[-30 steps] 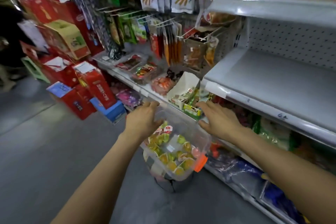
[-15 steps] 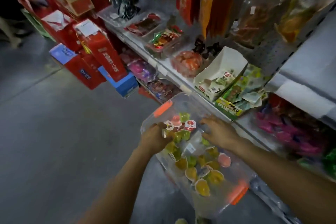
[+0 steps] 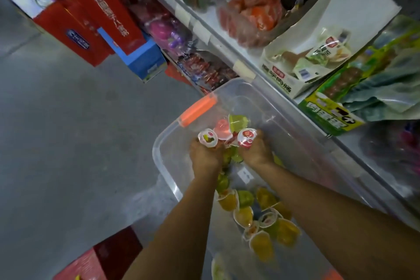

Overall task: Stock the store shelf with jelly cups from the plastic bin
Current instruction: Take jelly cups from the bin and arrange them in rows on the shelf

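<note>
A clear plastic bin (image 3: 163, 166) with an orange latch (image 3: 198, 109) stands below me beside the shelf. Both my hands are inside it, close together. My left hand (image 3: 205, 158) grips a cluster of jelly cups (image 3: 207, 138). A red-lidded jelly cup (image 3: 246, 137) and others beside it are held in my right hand (image 3: 255, 153). Pink and green cups (image 3: 229, 125) poke up between my hands. Several yellow and green loose cups (image 3: 261, 218) lie on the bin floor under my forearms.
The store shelf edge (image 3: 227, 48) runs diagonally at upper right, carrying a white snack box (image 3: 302, 57), a green box (image 3: 336, 111) and a bag of orange sweets (image 3: 252, 16). Red gift boxes (image 3: 95, 13) and a blue box (image 3: 143, 61) stand on the grey floor at left.
My head has tilted down and closer to the bin. Both hands went from the bin's rim into it, came together and closed around jelly cups.
</note>
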The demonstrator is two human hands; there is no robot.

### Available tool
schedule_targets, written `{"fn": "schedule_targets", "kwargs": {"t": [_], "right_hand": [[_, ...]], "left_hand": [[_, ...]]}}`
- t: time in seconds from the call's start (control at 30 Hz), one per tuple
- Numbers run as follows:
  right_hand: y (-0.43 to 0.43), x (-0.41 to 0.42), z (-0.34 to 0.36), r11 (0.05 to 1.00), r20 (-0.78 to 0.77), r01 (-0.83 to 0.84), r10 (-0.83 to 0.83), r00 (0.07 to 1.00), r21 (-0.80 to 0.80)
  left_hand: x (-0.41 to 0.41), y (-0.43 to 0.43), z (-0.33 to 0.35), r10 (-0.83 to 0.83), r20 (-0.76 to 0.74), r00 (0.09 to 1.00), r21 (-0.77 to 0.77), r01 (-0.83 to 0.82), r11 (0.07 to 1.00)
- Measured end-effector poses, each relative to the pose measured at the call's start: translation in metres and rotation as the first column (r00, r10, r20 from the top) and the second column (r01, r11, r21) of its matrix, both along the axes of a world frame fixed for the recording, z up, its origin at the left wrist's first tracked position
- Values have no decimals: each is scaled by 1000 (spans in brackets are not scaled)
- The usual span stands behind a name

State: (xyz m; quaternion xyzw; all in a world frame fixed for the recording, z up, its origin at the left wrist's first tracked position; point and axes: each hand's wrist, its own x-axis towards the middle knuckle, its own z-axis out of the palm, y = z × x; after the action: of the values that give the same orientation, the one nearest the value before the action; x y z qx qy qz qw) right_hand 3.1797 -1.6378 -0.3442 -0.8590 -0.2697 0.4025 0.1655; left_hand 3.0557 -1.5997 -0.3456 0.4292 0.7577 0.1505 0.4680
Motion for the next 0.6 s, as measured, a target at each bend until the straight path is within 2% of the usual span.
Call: {"fn": "schedule_targets", "kwargs": {"t": [0.17,0.3,0.47,0.6], "right_hand": [[8,-6,-16,984,-40,177,-176,984,7],[12,-7,-17,976,-78,220,-220,973,-7],[8,-4,-13,976,-149,214,-206,967,42],[2,-2,-8,988,-117,145,-138,983,48]], "left_hand": [[8,-8,8,246,-17,969,-36,-247,968],[10,-10,4,323,1,946,-11,-323,946],[7,-15,3,267,-6,964,78,-265,961],[1,-7,1,66,-67,996,78,-61,995]]}}
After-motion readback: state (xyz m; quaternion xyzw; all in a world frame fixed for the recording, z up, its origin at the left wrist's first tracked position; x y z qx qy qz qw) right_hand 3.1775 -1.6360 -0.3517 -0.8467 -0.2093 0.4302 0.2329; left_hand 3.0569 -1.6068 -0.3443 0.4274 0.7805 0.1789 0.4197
